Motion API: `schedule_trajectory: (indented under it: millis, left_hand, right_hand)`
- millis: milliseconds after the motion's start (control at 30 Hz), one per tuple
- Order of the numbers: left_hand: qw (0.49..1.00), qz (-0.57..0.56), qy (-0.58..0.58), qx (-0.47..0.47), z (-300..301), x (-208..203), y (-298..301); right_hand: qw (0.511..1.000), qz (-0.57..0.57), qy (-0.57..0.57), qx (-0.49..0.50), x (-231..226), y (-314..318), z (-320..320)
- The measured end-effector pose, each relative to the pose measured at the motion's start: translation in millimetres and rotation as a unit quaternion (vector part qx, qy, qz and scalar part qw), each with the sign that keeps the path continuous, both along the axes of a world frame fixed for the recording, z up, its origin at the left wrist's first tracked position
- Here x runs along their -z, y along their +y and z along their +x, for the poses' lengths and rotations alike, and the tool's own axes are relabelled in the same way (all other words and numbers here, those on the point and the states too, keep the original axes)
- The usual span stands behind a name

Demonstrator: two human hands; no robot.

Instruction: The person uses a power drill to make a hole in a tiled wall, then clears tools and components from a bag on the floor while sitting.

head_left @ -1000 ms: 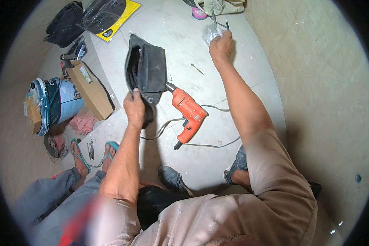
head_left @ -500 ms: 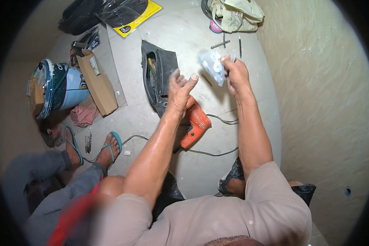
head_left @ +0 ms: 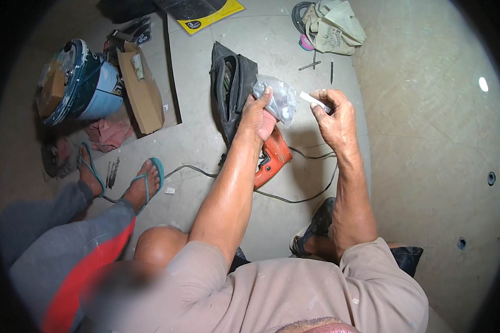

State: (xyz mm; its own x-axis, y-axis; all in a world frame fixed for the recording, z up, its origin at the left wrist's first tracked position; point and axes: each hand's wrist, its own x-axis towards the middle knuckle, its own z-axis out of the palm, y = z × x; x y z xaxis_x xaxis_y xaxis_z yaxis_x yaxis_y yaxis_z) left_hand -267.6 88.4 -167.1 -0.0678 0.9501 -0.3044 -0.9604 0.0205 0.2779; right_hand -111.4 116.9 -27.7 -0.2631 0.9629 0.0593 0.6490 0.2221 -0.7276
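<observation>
Our left grip (head_left: pixel 257 116) holds the bag (head_left: pixel 278 99), thumb pressed over its film, and our right grip (head_left: pixel 339 119) pinches a white piece (head_left: pixel 308 97) just right of it, not touching. We cannot tell whether the bag's mouth gapes; if it does, a tilt could spill its contents. The piece sits near the fingertips with one end free, so a loose pinch might drop it to the floor (head_left: pixel 197 72). Anything falling from our left grip could land against the drill (head_left: pixel 278 151) beneath or inside the open pouch (head_left: pixel 243 75) just left. A foot catching the cord (head_left: pixel 289 201), looped below our right grip, might drag the drill.
</observation>
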Motion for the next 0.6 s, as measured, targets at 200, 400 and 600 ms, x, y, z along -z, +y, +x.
schedule_trajectory:
  millis: [200,400,600]
  left_hand:
    - [0.999,0.035,-0.01,-0.015,-4,-19,-5]
    - [0.998,0.046,0.018,-0.024,-6,-23,-6]
    - [0.999,0.035,-0.003,-0.01,-4,-24,-12]
  right_hand:
    - [0.999,0.041,-0.026,-0.02,-5,-11,-13]
    - [0.988,-0.049,0.139,0.042,-13,-10,-17]
    - [0.925,-0.043,0.374,0.062,-8,-16,-24]
